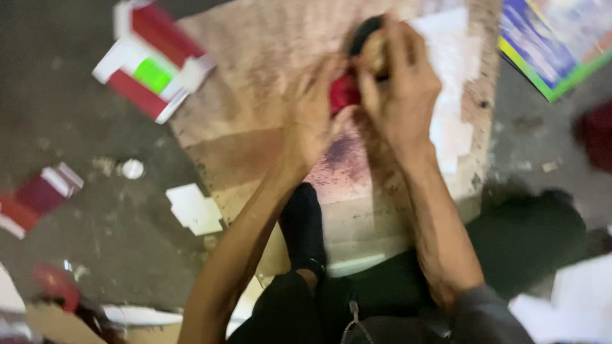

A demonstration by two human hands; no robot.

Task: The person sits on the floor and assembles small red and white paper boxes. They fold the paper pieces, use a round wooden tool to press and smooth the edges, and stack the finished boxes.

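Both hands met at twelve o'clock over the board (255, 146). The left hand (312, 114) had its fingers closed on a red piece (343, 94); the right hand (398, 89) gripped a dark, rounded tool (366, 32) above it.

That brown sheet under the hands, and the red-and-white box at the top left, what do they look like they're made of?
The brown sheet looks like cardboard or thick paper: matte, tan, with flat fold lines and a dark stain; the blur leaves it open. The red-and-white box seems to be printed paperboard, with thin folded white flaps and a green panel. Both hands, left hand and right hand, grip a small red object.
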